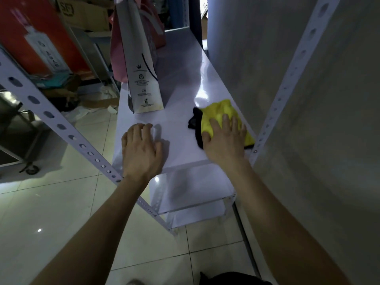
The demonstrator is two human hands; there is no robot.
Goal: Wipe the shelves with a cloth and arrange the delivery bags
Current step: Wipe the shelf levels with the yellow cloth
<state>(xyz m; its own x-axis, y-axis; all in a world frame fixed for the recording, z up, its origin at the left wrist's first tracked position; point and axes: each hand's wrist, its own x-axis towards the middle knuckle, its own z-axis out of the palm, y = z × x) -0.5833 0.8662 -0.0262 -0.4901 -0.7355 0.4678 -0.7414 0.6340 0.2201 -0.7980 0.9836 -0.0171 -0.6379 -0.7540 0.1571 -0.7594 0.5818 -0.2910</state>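
From my station I take the tall white paper delivery bag point(144, 79) as my marker. It stands upright on the glossy white metal shelf point(181, 140), with a pink paper bag point(118, 58) touching it on its far side. The crumpled yellow cloth with a black edge point(222, 112) lies on the shelf to the right of the white bag and nearer me, close to the shelf's right rim. My right hand point(225, 138) presses flat on the cloth, fingers spread, not clutching it. My left hand point(141, 147) rests on the bare shelf just in front of the white bag, fingers relaxed, holding nothing.

I judge the wiping to be under way. The risk I see is that a wide sweep leftward could knock the light white bag over. A flat palm may also slide off the bunched cloth.
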